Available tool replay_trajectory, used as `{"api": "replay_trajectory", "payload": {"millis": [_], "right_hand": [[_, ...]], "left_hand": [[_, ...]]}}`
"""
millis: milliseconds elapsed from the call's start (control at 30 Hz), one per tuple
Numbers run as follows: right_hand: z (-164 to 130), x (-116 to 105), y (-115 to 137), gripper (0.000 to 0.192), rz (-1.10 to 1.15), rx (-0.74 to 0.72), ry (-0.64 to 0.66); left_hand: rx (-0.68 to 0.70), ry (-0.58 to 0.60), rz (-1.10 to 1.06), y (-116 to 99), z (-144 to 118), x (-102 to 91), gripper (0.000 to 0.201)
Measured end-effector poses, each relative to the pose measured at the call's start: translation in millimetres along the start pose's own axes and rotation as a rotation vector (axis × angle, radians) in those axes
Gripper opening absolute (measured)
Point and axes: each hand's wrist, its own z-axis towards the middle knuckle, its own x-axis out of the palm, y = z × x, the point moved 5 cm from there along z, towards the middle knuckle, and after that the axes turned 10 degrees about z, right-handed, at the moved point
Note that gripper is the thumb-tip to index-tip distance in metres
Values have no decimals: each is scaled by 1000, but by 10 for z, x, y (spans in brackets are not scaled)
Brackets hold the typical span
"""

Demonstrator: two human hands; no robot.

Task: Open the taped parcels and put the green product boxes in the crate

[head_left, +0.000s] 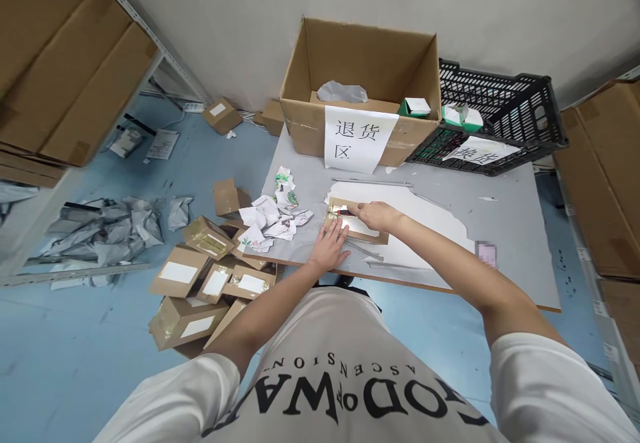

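Note:
A small brown cardboard box (381, 237) with tape and a white label lies on the table near its front edge. My left hand (329, 245) rests on the left end of the box, fingers stretched out and spread. My right hand (376, 216) is closed around a red and black box cutter (344, 212). The cutter points left, over the taped top of the box. Its blade is too small to make out. Under and right of the box is a large white sheet (430, 229).
Crumpled paper pieces (267, 213) lie left on the table (520, 229). Behind stand a large open carton (305, 129) and a black crate (530, 116). Several boxes (180, 273) are piled on the floor to the left. Shelves with cartons flank both sides.

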Motion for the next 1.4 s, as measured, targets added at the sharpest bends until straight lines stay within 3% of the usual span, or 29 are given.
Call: {"api": "replay_trajectory", "payload": {"millis": [400,767,900,1100,1400], "right_hand": [[-145,29,-102,57,-2,21,55],[-524,87,-370,51,47,48,39],[-400,59,-283,51,83,16,-44],[-108,125,-182,49,122,-17,-3],[-39,193,-216,50,109,-29,10]], "left_hand": [[18,12,34,22,5,-6,77],[37,-12,75,9,-12,6,80],[39,-10,75,-4,-28,23,81],[39,-13,63,2,-44,57,81],[46,-15,61,5,-36,45,82]]}}
